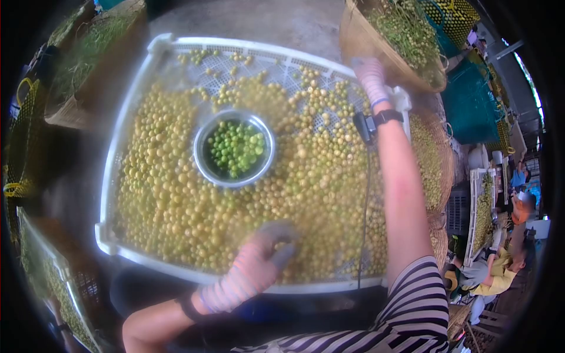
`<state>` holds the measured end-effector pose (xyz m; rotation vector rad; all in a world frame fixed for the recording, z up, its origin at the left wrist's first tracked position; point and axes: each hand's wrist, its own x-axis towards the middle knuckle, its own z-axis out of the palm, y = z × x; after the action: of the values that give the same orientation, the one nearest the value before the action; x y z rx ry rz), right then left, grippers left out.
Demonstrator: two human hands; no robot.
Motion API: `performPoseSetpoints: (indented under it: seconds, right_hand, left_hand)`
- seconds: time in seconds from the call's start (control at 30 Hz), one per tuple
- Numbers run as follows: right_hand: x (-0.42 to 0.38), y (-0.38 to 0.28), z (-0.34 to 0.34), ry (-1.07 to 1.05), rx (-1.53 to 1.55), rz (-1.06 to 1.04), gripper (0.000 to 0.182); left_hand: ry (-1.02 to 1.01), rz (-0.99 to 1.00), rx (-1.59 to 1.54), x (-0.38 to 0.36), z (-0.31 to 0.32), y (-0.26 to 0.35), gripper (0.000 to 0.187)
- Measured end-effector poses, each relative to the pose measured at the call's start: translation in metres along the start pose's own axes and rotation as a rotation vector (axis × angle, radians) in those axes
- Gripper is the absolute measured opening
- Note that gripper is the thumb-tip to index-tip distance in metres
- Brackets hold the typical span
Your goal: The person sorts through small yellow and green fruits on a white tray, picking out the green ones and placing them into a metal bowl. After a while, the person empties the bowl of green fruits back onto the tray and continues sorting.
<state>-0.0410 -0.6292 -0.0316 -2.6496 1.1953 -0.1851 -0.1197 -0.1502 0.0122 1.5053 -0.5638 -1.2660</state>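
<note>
A white plastic mesh tray (126,117) holds a wide spread of small round yellow-green fruits (170,194). Among them sits a metal bowl (200,165) with greener fruits (235,147) inside. My left hand (256,265), in a striped glove with grey fingertips, is over the near edge of the tray, just above the fruits. Its thumb and fingers are apart, and nothing shows between them. At the far right corner, my right hand (371,76), gloved likewise, has its fingers closed over the tray's rim. A dark device with a cable is strapped at that wrist.
Beyond the right corner stands a woven basket (368,38) of stemmed fruits. More fruits fill a basket (426,159) along the right side. A green container (471,103) is farther right. Other people, one in a yellow shirt (500,273), are near another tray (482,212).
</note>
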Motion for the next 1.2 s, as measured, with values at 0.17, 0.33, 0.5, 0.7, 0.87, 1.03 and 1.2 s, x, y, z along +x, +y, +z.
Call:
performPoseSetpoints:
  seconds: [0.17, 0.33, 0.5, 0.7, 0.87, 1.03, 1.2]
  right_hand:
    - [-0.036, -0.03, 0.012, -0.115, -0.376, -0.41, 0.027]
    - [-0.045, -0.051, 0.017, -0.274, -0.551, -0.382, 0.027]
    - [-0.028, -0.038, 0.029, -0.232, -0.371, -0.277, 0.02]
    - [-0.049, -0.052, 0.002, -0.201, 0.485, -0.118, 0.008]
    - [-0.034, -0.055, 0.024, -0.381, -0.041, -0.24, 0.032]
    - [-0.041, -0.087, 0.029, -0.345, -0.34, -0.173, 0.036]
    - [-0.049, -0.104, 0.013, -0.332, -0.341, -0.207, 0.034]
  left_hand:
    - [-0.021, 0.005, -0.003, 0.0, 0.003, -0.005, 0.025]
    - [-0.004, 0.061, 0.071, 0.002, 0.003, -0.006, 0.026]
    - [0.016, 0.078, 0.063, -0.001, 0.002, -0.001, 0.025]
    - [0.024, 0.05, 0.001, -0.004, 0.004, 0.003, 0.023]
    - [0.033, 0.099, 0.056, -0.002, 0.005, -0.003, 0.023]
    - [0.016, 0.068, 0.036, -0.002, 0.005, -0.001, 0.022]
    - [0.018, 0.084, 0.034, -0.001, 0.005, -0.004, 0.022]
